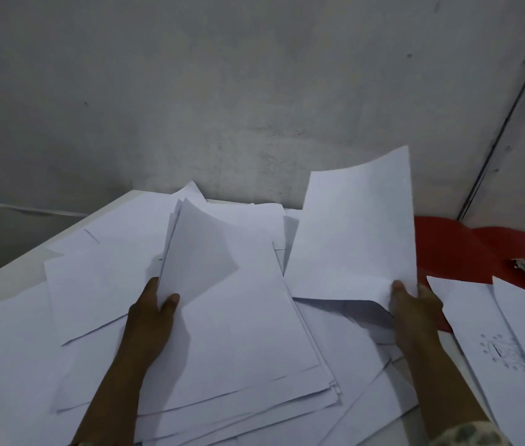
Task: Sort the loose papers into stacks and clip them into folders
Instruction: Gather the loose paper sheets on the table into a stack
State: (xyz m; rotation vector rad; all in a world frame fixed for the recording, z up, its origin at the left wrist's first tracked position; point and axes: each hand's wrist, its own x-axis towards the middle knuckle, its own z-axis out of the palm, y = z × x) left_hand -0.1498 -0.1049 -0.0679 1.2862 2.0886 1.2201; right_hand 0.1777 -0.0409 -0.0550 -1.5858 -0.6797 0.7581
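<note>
White sheets (pixel 190 333), loose over table (pixel 4 278); red folder (pixel 467 252) to the right.
Left hand (pixel 150 320) pinching small sheaf (pixel 200 252), right hand (pixel 415 304) pinching single sheet (pixel 354 233) by lower corner. Light, floppy, slippery; best gripped at edges.

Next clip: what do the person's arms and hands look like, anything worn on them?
Both hands are bare: no gloves, rings or watch visible on the left hand or the right hand. Both forearms are bare too. At the bottom right edge, a light sleeve with a dark mottled pattern covers the right arm. Any left sleeve is out of frame.
</note>
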